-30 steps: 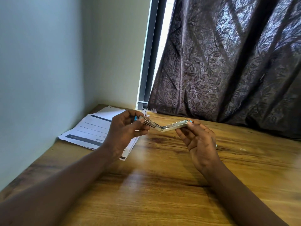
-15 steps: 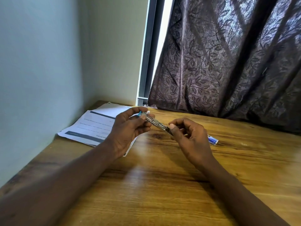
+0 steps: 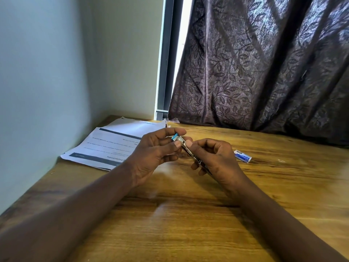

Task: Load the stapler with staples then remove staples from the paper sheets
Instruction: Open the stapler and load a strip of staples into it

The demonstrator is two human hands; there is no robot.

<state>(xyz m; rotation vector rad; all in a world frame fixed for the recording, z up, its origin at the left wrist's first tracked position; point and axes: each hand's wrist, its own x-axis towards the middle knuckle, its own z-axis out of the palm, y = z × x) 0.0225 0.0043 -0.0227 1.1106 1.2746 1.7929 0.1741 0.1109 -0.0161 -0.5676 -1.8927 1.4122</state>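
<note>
A small metal stapler (image 3: 186, 148) with a blue end is held above the wooden table (image 3: 188, 214), folded shut and slanting from upper left to lower right. My left hand (image 3: 153, 156) pinches its blue far end between thumb and fingers. My right hand (image 3: 213, 159) curls round its near end, thumb pressing on top; much of the stapler is hidden inside this hand. A small blue and white staple box (image 3: 242, 156) lies on the table just right of my right hand. Printed paper sheets (image 3: 113, 142) lie at the back left corner.
A pale wall (image 3: 37, 91) runs along the table's left edge. A dark leaf-patterned curtain (image 3: 264, 63) hangs behind the table's far edge, beside a dark window frame (image 3: 166, 53). Bare wood stretches toward me and to the right.
The stapler was hinged wide open a second ago; my right hand has folded its arm down, and both hands now hold it closed, slightly lower.
</note>
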